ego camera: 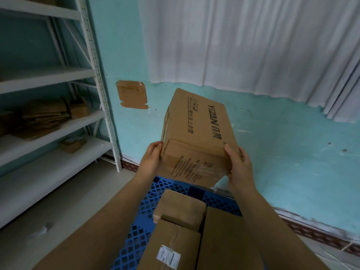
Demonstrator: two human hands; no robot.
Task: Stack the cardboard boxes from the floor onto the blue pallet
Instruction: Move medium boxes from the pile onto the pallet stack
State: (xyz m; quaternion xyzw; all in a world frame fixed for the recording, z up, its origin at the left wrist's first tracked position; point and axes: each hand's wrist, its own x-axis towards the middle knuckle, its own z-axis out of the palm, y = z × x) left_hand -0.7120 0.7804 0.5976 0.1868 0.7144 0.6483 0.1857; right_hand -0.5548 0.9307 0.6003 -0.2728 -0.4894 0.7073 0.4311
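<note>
— Status on the stack?

— Mid-carry. I hold a printed cardboard box [196, 137] in the air, tilted, its far end higher and pointing at the turquoise wall [282, 137]. It hangs above the far part of the blue pallet [175, 189]. My left hand [151, 160] clamps its near left edge, fingers curled round the corner. My right hand [238, 164] clamps the near right edge, thumb on top, fingers wrapped under. Neither grip is spread flat.

— What's already down?

— At least three boxes on the pallet, nearest me: a small box [181, 208], a labelled box [171, 248] in front of it, a long box [224, 240] touching both on the right. Whether more wait on the floor, I cannot tell; none show from here.

— So how far along?

— My guess: well started, not finished. This one still needs setting down.

— Room to place it?

— Bare blue grid shows beyond the small box and along the left side. The far strip looks the likeliest spot. Watch the wall just behind the pallet's far edge, and the white shelving [93, 78] well off to the left. The white curtain [243, 41] hangs above, clear of the box.
</note>
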